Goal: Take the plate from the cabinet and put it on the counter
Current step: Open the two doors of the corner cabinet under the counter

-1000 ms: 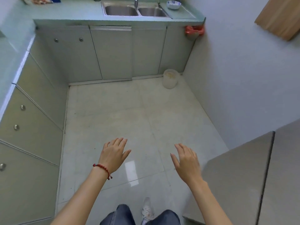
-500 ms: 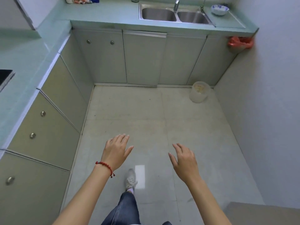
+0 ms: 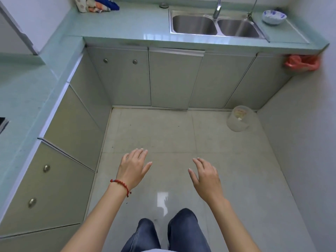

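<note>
The person stood on the pale tiled floor of a small kitchen, both bare arms stretched forward and down. The left hand, with a red beaded bracelet at its wrist, hung palm down over the floor, its grip released and the fingers loosely spread, grasping nothing. The right hand hung beside it, well apart, also released and empty, the fingers slightly curled.

The pale green L-shaped surface ran along the left side and across the far wall. Set into the far stretch was a stainless steel double sink with a chrome tap rising between the two basins. To the right of the sink stood a small white bowl with blue pattern. At the far left corner lay a bundle of coloured cloths.

Under the surface stood the grey-green lower cabinets with round metal knobs, every door shut. No plate was visible anywhere (it could not be told from this view which cabinet held it).

A red plastic bag hung at the right end of the surface, and a translucent round plastic container sat on the floor near the right wall. The person's legs in blue jeans showed at the bottom edge.
</note>
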